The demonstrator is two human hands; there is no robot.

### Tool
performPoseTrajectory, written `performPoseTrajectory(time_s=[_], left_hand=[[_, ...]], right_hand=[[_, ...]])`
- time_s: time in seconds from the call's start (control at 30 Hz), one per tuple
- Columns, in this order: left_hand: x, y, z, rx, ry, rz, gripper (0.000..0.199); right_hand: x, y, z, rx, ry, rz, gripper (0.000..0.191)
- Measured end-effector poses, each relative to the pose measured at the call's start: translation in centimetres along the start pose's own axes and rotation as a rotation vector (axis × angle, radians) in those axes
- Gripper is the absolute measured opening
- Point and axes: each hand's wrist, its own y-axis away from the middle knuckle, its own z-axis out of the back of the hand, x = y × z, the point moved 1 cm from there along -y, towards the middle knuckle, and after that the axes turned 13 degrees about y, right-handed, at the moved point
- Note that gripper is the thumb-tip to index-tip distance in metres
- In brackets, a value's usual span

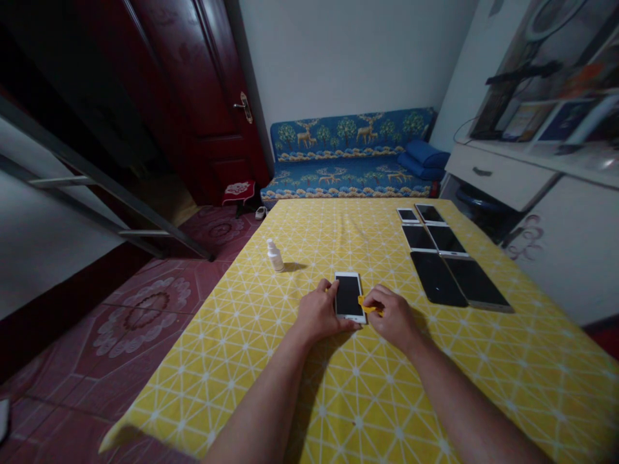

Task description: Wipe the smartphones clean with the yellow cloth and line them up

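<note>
A white phone with a dark screen [349, 296] lies flat on the yellow patterned tablecloth [358, 386]. My left hand [319, 311] grips its left side, with fingers at the upper left edge and the thumb along the bottom edge. A small yellow item [363, 303], perhaps a cloth or tool, is pinched in my right hand [391, 316] and meets the phone's right edge. Most of that item is hidden by my fingers. To the left stands a small white bottle [275, 256], upright.
Several phones and tablets lie in two columns at the right, among them a large black one [438, 278]. Beyond the table is a blue patterned sofa [348, 174]. A white cabinet [498, 177] stands at the right, a metal ladder frame [106, 187] at the left.
</note>
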Motion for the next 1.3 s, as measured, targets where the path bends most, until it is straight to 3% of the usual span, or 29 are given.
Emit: performPoseTrajectory(time_s=[0.2, 0.57, 0.8, 1.0, 1.13, 1.3], left_hand=[[0.4, 0.0, 0.0, 0.012, 0.01, -0.002, 0.108], [0.7, 0.1, 0.0, 0.004, 0.046, -0.031, 0.107], [0.7, 0.0, 0.2, 0.017, 0.143, -0.077, 0.104], [0.6, 0.0, 0.1, 0.014, 0.177, -0.068, 0.105], [0.7, 0.0, 0.1, 0.012, 0.176, -0.073, 0.105], [0.7, 0.0, 0.2, 0.01, 0.175, -0.072, 0.104]], right_hand=[[0.1, 0.0, -0.2, 0.015, -0.015, 0.039, 0.025], [0.0, -0.3, -0.1, -0.155, -0.009, -0.097, 0.024], [1.1, -0.2, 0.1, 0.019, -0.127, 0.033, 0.035], [1.4, -0.1, 0.7, 0.118, -0.161, 0.079, 0.013], [1.1, -0.2, 0.3, 0.079, -0.244, 0.045, 0.018], [0.4, -0.4, 0.3, 0.053, -0.254, -0.12, 0.032]])
